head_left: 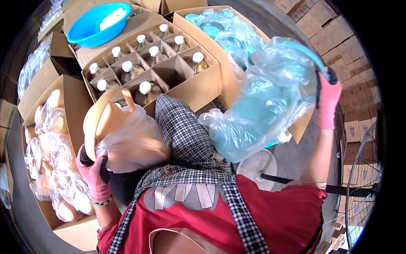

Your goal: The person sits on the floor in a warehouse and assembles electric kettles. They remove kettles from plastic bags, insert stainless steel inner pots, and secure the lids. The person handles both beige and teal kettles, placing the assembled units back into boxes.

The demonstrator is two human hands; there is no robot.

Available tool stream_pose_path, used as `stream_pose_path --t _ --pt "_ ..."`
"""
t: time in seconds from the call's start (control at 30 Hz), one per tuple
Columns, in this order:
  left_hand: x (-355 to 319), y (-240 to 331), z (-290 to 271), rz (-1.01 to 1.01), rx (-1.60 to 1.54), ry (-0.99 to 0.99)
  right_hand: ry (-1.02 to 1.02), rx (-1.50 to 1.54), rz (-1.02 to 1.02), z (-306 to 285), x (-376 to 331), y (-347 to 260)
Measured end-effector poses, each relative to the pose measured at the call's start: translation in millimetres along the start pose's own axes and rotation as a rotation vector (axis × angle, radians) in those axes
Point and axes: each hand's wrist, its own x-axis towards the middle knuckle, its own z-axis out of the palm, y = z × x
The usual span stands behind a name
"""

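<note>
Head view, left hand (94,174): was clamped on peach container (109,115)
Right hand (329,99): was clamped on blue container (253,125)
Progress: both were aloft, plastic bags (137,146) still on

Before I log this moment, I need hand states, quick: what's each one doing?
Left hand: closed, holding a peach plastic item partly in clear wrap.
Right hand: closed, holding a bagged blue plastic item.

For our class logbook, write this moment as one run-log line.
left hand: holds bagged handled peach plastic item | right hand: holds bagged handled blue plastic item | ahead: white-capped bottles in divided cardboard box
</note>
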Motion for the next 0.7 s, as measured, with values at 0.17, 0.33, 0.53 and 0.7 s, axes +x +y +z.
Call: stream_pose_path --t 0.17,0.33,0.53,0.7 --pt "8.6 9.2 14.4 -0.037 -0.014 0.003 -0.028 -0.094 0.164 44.9 -83.2 55.1" --pt "16.1 25.4 14.8 -0.003 -0.087 0.108 -0.124 0.14 0.405 113.0 -192.0 69.1" --pt "36.7 63.2 7.2 0.167 -0.252 0.035 -0.365 0.192 0.459 147.1 -238.1 66.6" --pt "75.6 107.3 18.8 0.466 -0.077 -0.078 -1.0 -0.009 0.255 131.0 -201.8 57.9"
